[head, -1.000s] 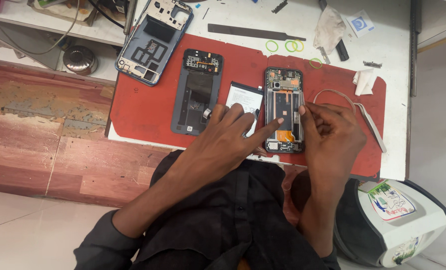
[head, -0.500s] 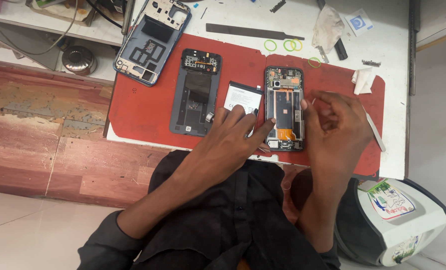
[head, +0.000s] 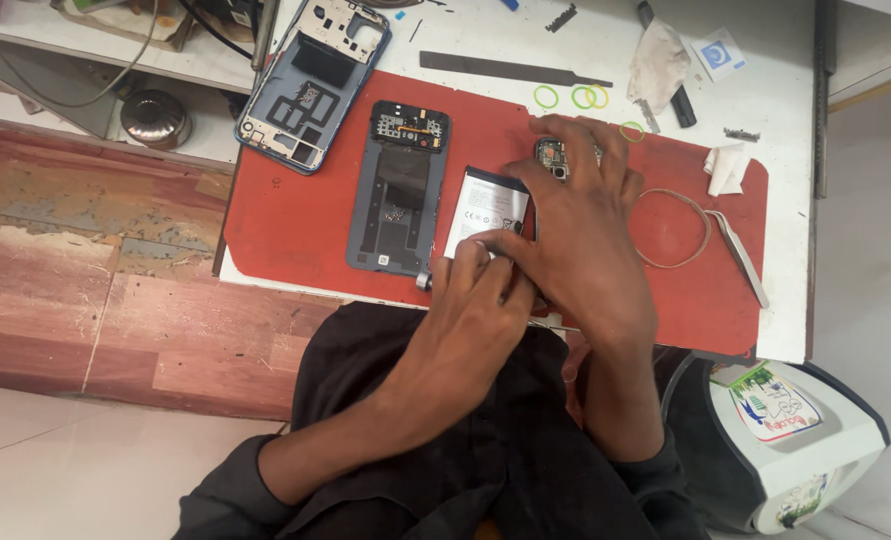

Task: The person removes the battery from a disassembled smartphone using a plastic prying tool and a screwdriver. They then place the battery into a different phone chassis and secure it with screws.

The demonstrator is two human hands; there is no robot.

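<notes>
My right hand (head: 577,225) lies spread over an opened phone (head: 553,157) on the red mat (head: 295,215), hiding all but the phone's top end. My left hand (head: 477,300) is curled at the mat's near edge, touching my right thumb. A small metal tool tip (head: 423,282) sticks out from its left side. A white battery (head: 485,208) lies just left of my right hand, its lower end under my left fingers. A black back cover (head: 400,190) sits further left.
A blue phone frame (head: 310,85) lies at the mat's far left corner. Green rubber bands (head: 570,97), a large tan band (head: 675,228), white tweezers (head: 740,255), a long dark metal strip (head: 515,70) and a cloth (head: 657,62) lie around. A white container (head: 795,440) stands at lower right.
My right hand has moved left from the mat's right side onto the opened phone, covering it. My left hand slid back toward the mat's near edge and curled.
</notes>
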